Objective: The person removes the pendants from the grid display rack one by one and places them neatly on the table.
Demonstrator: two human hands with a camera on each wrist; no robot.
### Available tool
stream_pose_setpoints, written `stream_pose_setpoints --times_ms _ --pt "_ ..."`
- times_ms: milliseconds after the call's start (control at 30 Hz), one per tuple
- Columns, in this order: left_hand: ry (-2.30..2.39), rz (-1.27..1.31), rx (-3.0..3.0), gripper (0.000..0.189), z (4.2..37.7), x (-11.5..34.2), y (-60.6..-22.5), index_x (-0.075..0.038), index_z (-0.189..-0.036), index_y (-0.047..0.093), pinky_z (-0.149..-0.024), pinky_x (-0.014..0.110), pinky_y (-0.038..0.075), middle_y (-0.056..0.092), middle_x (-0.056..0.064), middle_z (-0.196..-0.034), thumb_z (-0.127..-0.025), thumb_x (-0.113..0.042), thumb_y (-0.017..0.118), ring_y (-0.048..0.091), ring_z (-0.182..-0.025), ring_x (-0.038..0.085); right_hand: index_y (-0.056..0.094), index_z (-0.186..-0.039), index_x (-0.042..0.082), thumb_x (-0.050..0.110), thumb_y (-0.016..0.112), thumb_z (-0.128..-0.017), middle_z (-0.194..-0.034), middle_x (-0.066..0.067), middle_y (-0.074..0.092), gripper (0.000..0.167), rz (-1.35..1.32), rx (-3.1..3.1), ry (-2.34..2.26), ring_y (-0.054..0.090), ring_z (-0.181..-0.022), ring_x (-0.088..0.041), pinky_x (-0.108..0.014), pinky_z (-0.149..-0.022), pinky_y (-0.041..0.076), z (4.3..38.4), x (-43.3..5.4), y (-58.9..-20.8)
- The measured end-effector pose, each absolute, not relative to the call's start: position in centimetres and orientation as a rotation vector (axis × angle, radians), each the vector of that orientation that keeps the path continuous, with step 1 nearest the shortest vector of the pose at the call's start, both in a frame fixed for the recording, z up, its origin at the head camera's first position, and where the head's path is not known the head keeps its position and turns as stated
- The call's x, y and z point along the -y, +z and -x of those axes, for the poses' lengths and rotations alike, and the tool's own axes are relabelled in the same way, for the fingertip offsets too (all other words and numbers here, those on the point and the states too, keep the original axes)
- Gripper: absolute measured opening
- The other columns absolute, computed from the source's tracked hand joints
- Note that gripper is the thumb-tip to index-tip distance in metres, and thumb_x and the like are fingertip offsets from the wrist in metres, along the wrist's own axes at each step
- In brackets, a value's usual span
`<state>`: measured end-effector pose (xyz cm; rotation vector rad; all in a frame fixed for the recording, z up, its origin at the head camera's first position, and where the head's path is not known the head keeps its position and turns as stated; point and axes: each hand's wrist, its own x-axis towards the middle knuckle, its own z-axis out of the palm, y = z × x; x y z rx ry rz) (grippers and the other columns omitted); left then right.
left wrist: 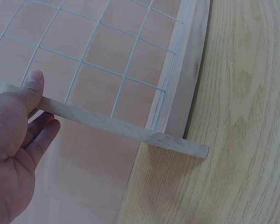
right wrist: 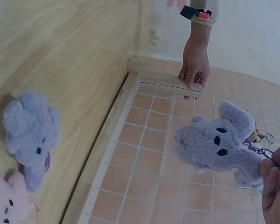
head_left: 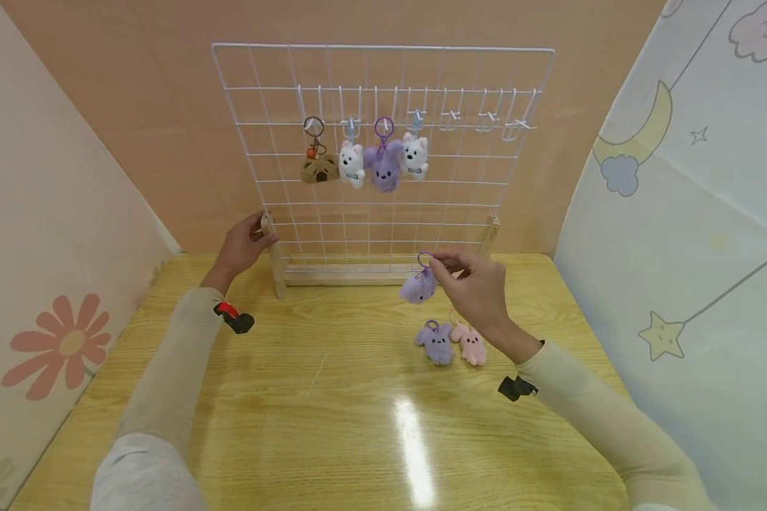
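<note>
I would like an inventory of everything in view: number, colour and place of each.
Table: one, yellowish, below.
Stand: one, pale wood, on the table.
Wire rack: one, white, in the stand.
Hooks: seven, white, on the rack.
Brown toy: one, brown, first hook from left.
White toys: two, white, second and fourth hooks.
Purple toys: three, purple, third hook, right hand, table.
Pink toy: one, pink, on the table.
Back wall: one, orange-brown, behind the rack.
Side walls: two, whitish, left and right.
Sleeves: two, beige, left and right.
Wrist devices: two, mostly black, left and right.
Hands: two, bare, left hand gripping the stand, right holding a toy.
</note>
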<state>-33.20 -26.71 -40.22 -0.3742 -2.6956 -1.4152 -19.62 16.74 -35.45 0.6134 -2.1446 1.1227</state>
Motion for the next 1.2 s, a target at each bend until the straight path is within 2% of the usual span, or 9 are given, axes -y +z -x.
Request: stream_pose_setpoints --times_ms 433,667,1000,1200 --pt "-1.413 0.39 2.68 0.064 33.4 26.7 -40.3 0.0 -0.159 0.03 -0.108 0.057 0.046 0.04 0.026 -0.158 -0.105 -0.015 0.06 0.046 -0.139 0.046 0.08 -0.1 0.008 0.011 0.077 -0.093 -0.086 0.0 0.078 0.009 -0.575 2.181 1.217 0.07 -0.072 -0.009 -0.014 -0.056 0.051 18.5 -16.8 -38.1" --pt "-1.412 0.389 2.68 0.064 33.4 26.7 -40.3 0.0 -0.16 0.03 -0.108 0.057 0.046 0.04 0.026 -0.157 -0.105 -0.013 0.06 0.047 -0.139 0.046 0.08 -0.099 0.008 0.013 0.078 -0.093 -0.082 0.001 0.077 0.008 -0.55 2.229 1.279 0.067 -0.068 -0.009 -0.018 -0.051 0.051 17.8 -16.5 -39.3" --pt "-1.417 0.377 2.678 0.064 33.6 26.7 -40.6 -0.001 -0.16 0.03 -0.107 0.056 0.047 0.04 0.025 -0.158 -0.105 -0.018 0.06 0.047 -0.139 0.045 0.08 -0.097 0.009 0.013 0.078 -0.092 -0.081 0.003 0.077 0.007 -0.544 2.293 1.275 0.069 -0.071 -0.009 -0.023 -0.056 0.056 16.8 -16.0 -41.2" --pt "-1.432 0.378 2.676 0.064 33.5 26.7 -40.4 0.0 -0.16 0.029 -0.108 0.057 0.046 0.039 0.026 -0.158 -0.105 -0.014 0.059 0.046 -0.14 0.045 0.08 -0.097 0.01 0.015 0.08 -0.091 -0.082 0.005 0.077 0.008 -0.526 2.329 1.301 0.069 -0.072 -0.008 -0.023 -0.057 0.057 16.4 -15.8 -42.4"
